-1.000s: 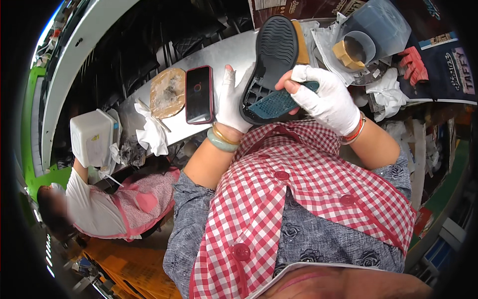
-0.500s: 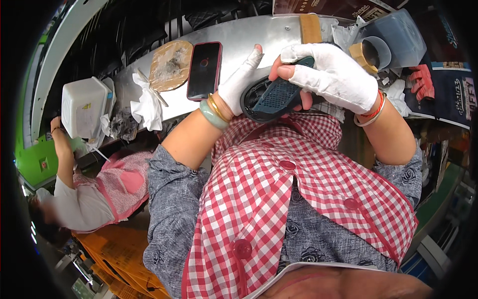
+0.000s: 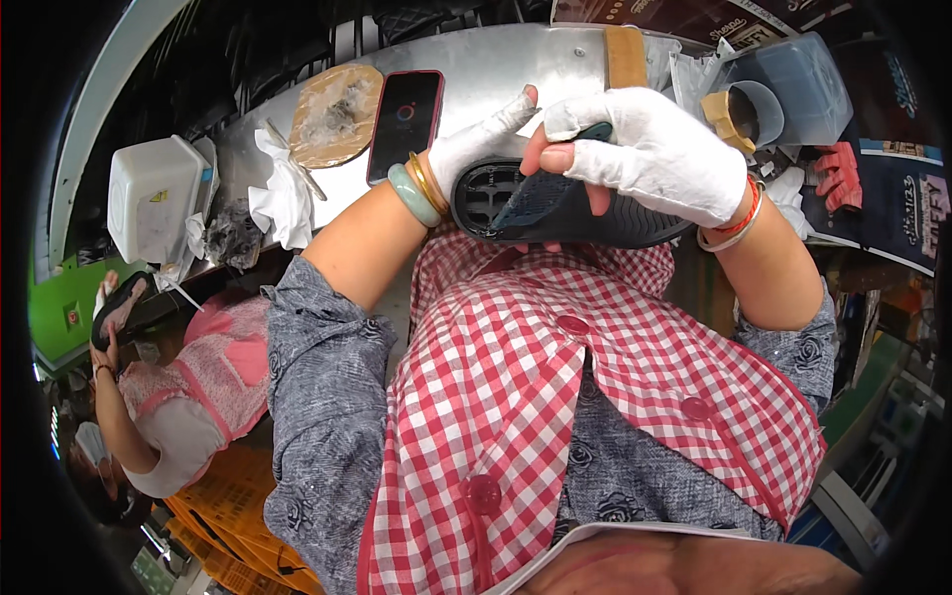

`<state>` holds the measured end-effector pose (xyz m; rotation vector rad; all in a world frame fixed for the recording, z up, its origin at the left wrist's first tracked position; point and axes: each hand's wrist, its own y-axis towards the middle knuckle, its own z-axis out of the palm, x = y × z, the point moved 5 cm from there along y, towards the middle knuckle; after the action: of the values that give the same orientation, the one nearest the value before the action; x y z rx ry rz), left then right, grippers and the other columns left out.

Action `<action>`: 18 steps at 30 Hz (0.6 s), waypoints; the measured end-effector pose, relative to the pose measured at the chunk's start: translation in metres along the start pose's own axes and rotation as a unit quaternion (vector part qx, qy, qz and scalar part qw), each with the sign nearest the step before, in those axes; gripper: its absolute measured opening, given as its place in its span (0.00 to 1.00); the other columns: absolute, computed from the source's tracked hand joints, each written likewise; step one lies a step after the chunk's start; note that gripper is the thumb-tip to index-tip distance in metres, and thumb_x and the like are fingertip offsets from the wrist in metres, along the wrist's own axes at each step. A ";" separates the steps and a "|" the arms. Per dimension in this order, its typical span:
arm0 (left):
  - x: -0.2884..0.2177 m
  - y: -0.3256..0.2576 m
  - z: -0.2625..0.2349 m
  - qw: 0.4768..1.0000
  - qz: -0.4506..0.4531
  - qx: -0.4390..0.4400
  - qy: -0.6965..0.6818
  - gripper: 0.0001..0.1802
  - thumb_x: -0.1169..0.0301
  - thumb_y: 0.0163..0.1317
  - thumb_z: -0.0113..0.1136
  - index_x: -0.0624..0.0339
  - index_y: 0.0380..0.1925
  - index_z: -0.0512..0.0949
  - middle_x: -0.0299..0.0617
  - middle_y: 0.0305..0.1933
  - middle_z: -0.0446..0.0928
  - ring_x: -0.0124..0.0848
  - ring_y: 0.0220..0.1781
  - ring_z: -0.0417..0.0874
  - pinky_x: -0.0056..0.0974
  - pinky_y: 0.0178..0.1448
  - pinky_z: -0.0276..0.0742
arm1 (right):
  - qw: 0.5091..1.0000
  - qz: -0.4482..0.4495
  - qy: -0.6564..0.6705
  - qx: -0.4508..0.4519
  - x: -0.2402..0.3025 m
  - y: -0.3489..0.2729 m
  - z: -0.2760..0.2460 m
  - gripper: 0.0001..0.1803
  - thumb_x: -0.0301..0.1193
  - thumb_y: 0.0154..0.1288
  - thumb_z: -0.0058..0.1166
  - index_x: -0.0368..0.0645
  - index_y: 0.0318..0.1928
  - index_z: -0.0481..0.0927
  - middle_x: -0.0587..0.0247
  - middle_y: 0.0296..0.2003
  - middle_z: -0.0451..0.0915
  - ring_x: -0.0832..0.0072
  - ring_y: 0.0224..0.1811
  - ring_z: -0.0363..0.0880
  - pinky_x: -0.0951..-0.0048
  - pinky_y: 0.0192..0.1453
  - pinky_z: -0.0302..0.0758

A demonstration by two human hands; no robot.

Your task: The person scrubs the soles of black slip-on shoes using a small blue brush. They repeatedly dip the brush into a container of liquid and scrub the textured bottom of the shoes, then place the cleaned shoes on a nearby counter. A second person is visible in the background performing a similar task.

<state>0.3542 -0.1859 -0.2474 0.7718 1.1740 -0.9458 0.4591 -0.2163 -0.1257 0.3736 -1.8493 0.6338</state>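
Observation:
In my white-gloved left hand (image 3: 476, 147) is a black shoe sole (image 3: 478, 206), held in front of my apron with its ribbed heel hollow showing. The fingers under the sole are mostly hidden, while the thumb stretches up past its edge. My gloved right hand (image 3: 662, 149) is above the sole, thumb and fingers closed on a dark teal piece (image 3: 535, 193) with a mesh-like surface. That piece stands tilted over the sole, its lower end reaching to the heel hollow; whether it is attached there I cannot tell.
A phone (image 3: 405, 129), a round tan board (image 3: 335, 114) and crumpled white paper (image 3: 281, 193) lie on the metal table (image 3: 496, 69). A white container (image 3: 154, 203) stands left, a clear bin (image 3: 808, 84) right. Beyond my left side, a co-worker (image 3: 188, 397) holds a dark sole-like thing (image 3: 121, 305).
The sole has turned and shifted left, so more of its length shows. The teal piece is now tilted up from the heel. The co-worker's hands have come up with a dark thing.

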 end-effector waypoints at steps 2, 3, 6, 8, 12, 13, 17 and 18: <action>0.014 0.002 -0.007 0.983 -0.083 -0.018 -0.161 0.40 0.41 0.62 0.38 0.61 0.64 0.52 0.51 0.63 0.58 0.39 0.64 0.61 0.45 0.64 0.61 | 1.000 0.012 0.007 0.010 -0.004 -0.002 -0.002 0.11 0.34 0.61 0.52 0.39 0.36 0.79 0.68 0.31 0.78 0.84 0.18 0.69 0.84 0.26 0.66; 0.014 0.001 -0.002 0.968 -0.130 -0.009 -0.215 0.45 0.36 0.58 0.37 0.61 0.65 0.50 0.51 0.65 0.56 0.38 0.65 0.60 0.41 0.66 0.59 | 1.000 0.017 0.010 0.014 -0.007 -0.004 -0.003 0.11 0.34 0.61 0.53 0.39 0.35 0.79 0.67 0.31 0.78 0.84 0.19 0.70 0.84 0.26 0.67; 0.019 -0.003 0.002 0.943 -0.191 -0.013 -0.274 0.53 0.29 0.52 0.36 0.61 0.65 0.49 0.52 0.66 0.55 0.38 0.64 0.62 0.40 0.64 0.63 | 0.999 -0.003 0.047 0.007 -0.015 -0.012 -0.008 0.11 0.34 0.61 0.53 0.38 0.35 0.79 0.67 0.32 0.79 0.84 0.21 0.71 0.84 0.26 0.68; 0.016 -0.009 0.008 0.921 -0.225 0.016 -0.316 0.55 0.27 0.50 0.37 0.63 0.64 0.52 0.55 0.65 0.57 0.41 0.61 0.66 0.46 0.55 0.73 | 0.999 0.000 0.038 0.009 -0.020 -0.019 -0.012 0.11 0.33 0.60 0.54 0.38 0.35 0.79 0.66 0.32 0.79 0.84 0.23 0.71 0.83 0.27 0.69; 0.007 -0.007 0.011 0.930 -0.212 -0.005 -0.299 0.53 0.29 0.52 0.36 0.68 0.62 0.54 0.56 0.64 0.57 0.43 0.62 0.65 0.48 0.52 0.74 | 0.998 0.044 0.043 -0.007 -0.034 -0.039 -0.022 0.10 0.32 0.60 0.54 0.37 0.35 0.79 0.65 0.32 0.79 0.83 0.26 0.72 0.82 0.29 0.71; 0.008 -0.007 0.012 0.927 -0.217 -0.003 -0.305 0.53 0.30 0.53 0.36 0.68 0.62 0.54 0.56 0.64 0.57 0.43 0.62 0.65 0.48 0.53 0.74 | 0.997 0.037 0.062 -0.018 -0.040 -0.045 -0.026 0.09 0.31 0.60 0.54 0.37 0.35 0.79 0.65 0.32 0.79 0.83 0.26 0.72 0.82 0.29 0.71; 0.018 -0.005 -0.004 0.834 -0.262 -0.091 -0.477 0.44 0.38 0.59 0.39 0.63 0.63 0.54 0.56 0.61 0.61 0.51 0.54 0.72 0.50 0.47 0.77 | 0.990 0.023 0.103 -0.096 -0.061 -0.069 -0.047 0.10 0.33 0.60 0.53 0.39 0.36 0.79 0.67 0.29 0.78 0.84 0.25 0.72 0.84 0.29 0.68; 0.010 -0.006 -0.005 0.887 -0.231 -0.072 -0.393 0.41 0.41 0.60 0.40 0.62 0.63 0.54 0.57 0.60 0.63 0.53 0.51 0.73 0.51 0.44 0.78 | 0.986 0.043 0.099 -0.130 -0.054 -0.080 -0.061 0.10 0.33 0.60 0.53 0.40 0.36 0.80 0.68 0.30 0.78 0.85 0.26 0.72 0.84 0.30 0.68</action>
<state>0.3479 -0.1852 -0.2581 -0.0647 0.6846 -1.3731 0.5680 -0.2479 -0.1404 0.0558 -1.7353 0.4622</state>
